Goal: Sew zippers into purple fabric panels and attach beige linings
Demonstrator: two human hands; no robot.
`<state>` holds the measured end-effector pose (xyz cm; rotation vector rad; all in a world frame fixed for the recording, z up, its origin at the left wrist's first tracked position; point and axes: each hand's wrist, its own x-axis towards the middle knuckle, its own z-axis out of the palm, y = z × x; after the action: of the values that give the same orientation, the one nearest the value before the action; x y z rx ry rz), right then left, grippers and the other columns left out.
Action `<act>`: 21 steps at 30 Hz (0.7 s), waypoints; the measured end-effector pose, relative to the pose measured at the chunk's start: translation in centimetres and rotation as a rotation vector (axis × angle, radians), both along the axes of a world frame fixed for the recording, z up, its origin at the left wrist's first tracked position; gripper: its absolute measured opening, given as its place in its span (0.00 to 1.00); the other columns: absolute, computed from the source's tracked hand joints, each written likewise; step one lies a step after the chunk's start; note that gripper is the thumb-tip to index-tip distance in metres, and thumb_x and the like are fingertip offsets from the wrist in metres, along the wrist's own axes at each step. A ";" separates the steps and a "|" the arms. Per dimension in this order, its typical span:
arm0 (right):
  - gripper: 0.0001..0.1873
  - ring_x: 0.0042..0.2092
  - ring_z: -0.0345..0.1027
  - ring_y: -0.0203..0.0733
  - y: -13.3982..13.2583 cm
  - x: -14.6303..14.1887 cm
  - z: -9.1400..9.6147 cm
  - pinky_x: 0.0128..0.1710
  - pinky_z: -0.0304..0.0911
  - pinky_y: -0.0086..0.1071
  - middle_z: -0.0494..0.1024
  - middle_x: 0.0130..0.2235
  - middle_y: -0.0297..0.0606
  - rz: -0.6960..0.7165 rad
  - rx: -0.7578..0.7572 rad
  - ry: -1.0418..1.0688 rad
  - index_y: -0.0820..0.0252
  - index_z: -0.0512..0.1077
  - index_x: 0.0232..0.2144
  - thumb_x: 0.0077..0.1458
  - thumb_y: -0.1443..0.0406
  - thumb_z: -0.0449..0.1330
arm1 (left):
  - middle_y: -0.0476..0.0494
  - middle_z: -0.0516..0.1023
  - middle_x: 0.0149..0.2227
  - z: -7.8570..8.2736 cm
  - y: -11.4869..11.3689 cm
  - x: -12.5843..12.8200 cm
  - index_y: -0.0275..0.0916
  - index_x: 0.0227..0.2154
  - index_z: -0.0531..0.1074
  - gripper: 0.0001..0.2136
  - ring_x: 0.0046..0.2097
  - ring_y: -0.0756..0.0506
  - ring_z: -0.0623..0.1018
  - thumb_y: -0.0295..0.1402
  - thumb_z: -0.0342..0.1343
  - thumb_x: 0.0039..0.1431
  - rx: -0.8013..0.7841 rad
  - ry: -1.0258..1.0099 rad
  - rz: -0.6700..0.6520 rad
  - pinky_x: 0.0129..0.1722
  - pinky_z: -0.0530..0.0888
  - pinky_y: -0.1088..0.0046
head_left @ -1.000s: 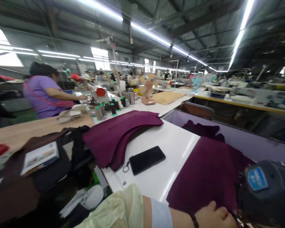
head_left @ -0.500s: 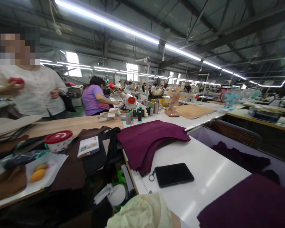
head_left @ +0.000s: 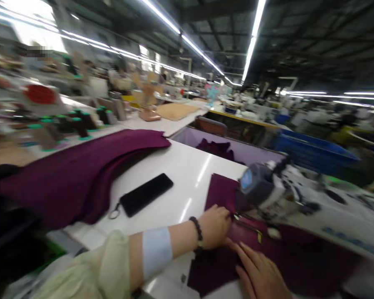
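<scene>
A dark purple fabric piece (head_left: 218, 268) lies under the head of a sewing machine (head_left: 299, 203). Along it runs what looks like a zipper (head_left: 247, 226) with a yellowish tab. My left hand (head_left: 216, 226), wearing a dark bead bracelet, rests on the fabric close to the needle area, fingers curled down onto the cloth; its fingertips are partly hidden. Lower down, my right hand (head_left: 263, 270) lies on the same fabric with its fingers stretched out. Both hands are slightly blurred.
A black phone (head_left: 146, 195) with a ring lies on the white table (head_left: 187, 166). Stacked purple fabric (head_left: 81, 170) is at the left, thread spools (head_left: 77, 124) and an orange fan (head_left: 146, 97) behind. A blue crate (head_left: 314, 151) stands beyond the machine.
My view has swung right, bringing the sewing machine and both hands into sight. The co-worker in white has left the view. My left forearm now reaches across to the purple fabric.
</scene>
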<state>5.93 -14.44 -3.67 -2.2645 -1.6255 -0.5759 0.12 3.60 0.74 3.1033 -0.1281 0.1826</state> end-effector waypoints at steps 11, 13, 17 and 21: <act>0.20 0.55 0.56 0.47 1.9 3.8 2.4 0.53 0.55 0.46 0.66 0.53 0.47 -0.203 -0.338 0.247 0.59 0.62 0.54 0.60 0.64 0.51 | 0.31 0.73 0.42 -2.7 -0.4 1.9 0.27 0.40 0.70 0.23 0.46 0.38 0.72 0.46 0.56 0.54 -0.013 -0.046 -0.114 0.47 0.68 0.62; 0.21 0.54 0.57 0.48 2.0 3.8 1.9 0.54 0.54 0.47 0.66 0.53 0.47 -0.212 -0.310 0.243 0.59 0.61 0.55 0.59 0.63 0.52 | 0.30 0.72 0.44 -3.1 -0.2 1.8 0.26 0.43 0.70 0.25 0.49 0.36 0.70 0.47 0.57 0.51 0.023 -0.051 -0.108 0.49 0.67 0.61; 0.23 0.56 0.53 0.50 2.1 3.9 0.9 0.56 0.51 0.50 0.64 0.54 0.48 -0.237 -0.268 0.275 0.61 0.59 0.57 0.60 0.63 0.51 | 0.28 0.71 0.46 -3.5 0.2 1.9 0.25 0.45 0.69 0.31 0.50 0.35 0.70 0.49 0.60 0.46 0.041 -0.048 -0.111 0.50 0.67 0.61; 0.24 0.57 0.53 0.50 2.2 3.8 0.9 0.55 0.52 0.49 0.64 0.54 0.48 -0.221 -0.280 0.307 0.61 0.57 0.58 0.60 0.64 0.49 | 0.30 0.71 0.47 -3.3 0.4 2.1 0.27 0.43 0.70 0.32 0.50 0.36 0.70 0.52 0.59 0.44 0.044 -0.045 -0.103 0.51 0.66 0.62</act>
<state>9.71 -12.26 -2.78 -2.5987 -1.3868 -0.0368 2.23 4.00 -2.60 3.1267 -0.2956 0.2493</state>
